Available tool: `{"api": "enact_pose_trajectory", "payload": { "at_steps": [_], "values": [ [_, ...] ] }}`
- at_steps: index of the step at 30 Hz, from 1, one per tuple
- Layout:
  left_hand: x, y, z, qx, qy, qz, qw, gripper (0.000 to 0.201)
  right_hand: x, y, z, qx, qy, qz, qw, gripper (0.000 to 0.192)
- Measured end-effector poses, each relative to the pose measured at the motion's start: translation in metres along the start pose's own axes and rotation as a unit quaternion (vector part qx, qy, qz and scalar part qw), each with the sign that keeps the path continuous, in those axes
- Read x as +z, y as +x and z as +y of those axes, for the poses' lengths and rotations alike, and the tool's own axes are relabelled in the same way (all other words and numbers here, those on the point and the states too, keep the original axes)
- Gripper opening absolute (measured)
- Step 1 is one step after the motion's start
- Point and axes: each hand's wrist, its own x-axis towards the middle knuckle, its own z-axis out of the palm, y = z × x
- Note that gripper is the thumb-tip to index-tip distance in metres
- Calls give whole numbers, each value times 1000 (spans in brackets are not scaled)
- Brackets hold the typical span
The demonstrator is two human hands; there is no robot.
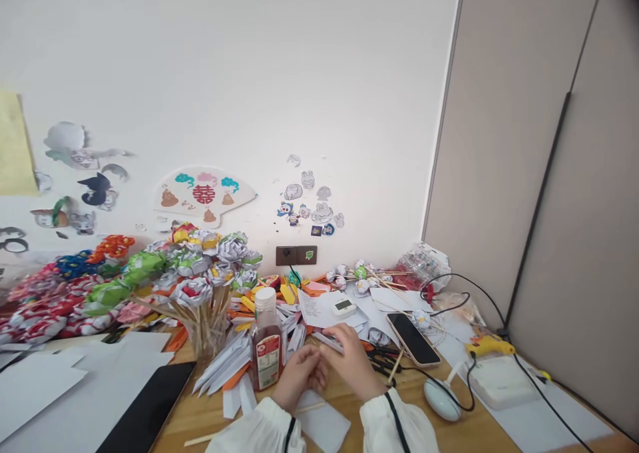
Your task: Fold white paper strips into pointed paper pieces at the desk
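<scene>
My right hand [351, 360] is closed in a pinch at the table's middle, with a narrow folded white paper strip [328, 341] at its fingers. Close beside it, my left hand [301, 374] has its fingers curled in; whatever they hold, if anything, is hidden. Under my wrists lie a white paper sheet [324, 426] and a thin wooden stick [310, 408]. A bottle [266, 340] with a white cap and a red label stands just left of my left hand. Black-handled scissors [384, 360] lie right of my right hand.
Paper flowers [194, 290] on sticks stand in a clear container at left, near a black tablet [150, 406]. Folded paper pieces [227, 360] pile up behind the bottle. To the right are a phone [413, 338], a white mouse-shaped object [442, 400] and a yellow glue gun [489, 345] with a cable.
</scene>
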Motion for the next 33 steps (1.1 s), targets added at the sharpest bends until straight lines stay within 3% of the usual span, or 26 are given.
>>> {"api": "enact_pose_trajectory", "payload": {
  "at_steps": [4, 7, 9, 11, 15, 18, 20, 23, 26, 30, 33],
  "values": [
    [1, 0, 2, 55, 28, 58, 996, 31, -8, -50, 9, 34, -62, -108, 992, 68],
    [0, -4, 5, 114, 94, 93, 985, 24, -12, -69, 14, 28, -68, -127, 989, 51],
    [-1, -7, 8, 178, 222, 126, 950, 21, -17, -68, 17, 33, -60, -113, 991, 33],
    [-2, -10, 9, 223, 358, 146, 895, 21, -21, -63, 22, 42, -51, -105, 992, 25],
    [3, -17, 5, 271, 494, 119, 818, 23, -20, -55, 30, 57, -58, -92, 992, 31],
    [10, -20, -5, 268, 535, 91, 796, 18, -14, -54, 34, 84, -62, -72, 992, 41],
    [13, -18, -11, 253, 525, 89, 808, 16, -9, -51, 38, 110, -37, -54, 992, 45],
    [11, -9, -17, 224, 424, 139, 866, 22, 1, -43, 45, 152, 45, -23, 987, 43],
    [7, 0, -18, 180, 297, 167, 923, 30, 13, -29, 50, 150, 129, 16, 980, 38],
    [5, 5, -15, 125, 162, 86, 975, 31, 26, -13, 46, 107, 188, 53, 975, 31],
    [3, 5, -11, 132, 99, 72, 984, 32, 29, -7, 41, 99, 250, 26, 963, 32]
  ]
}}
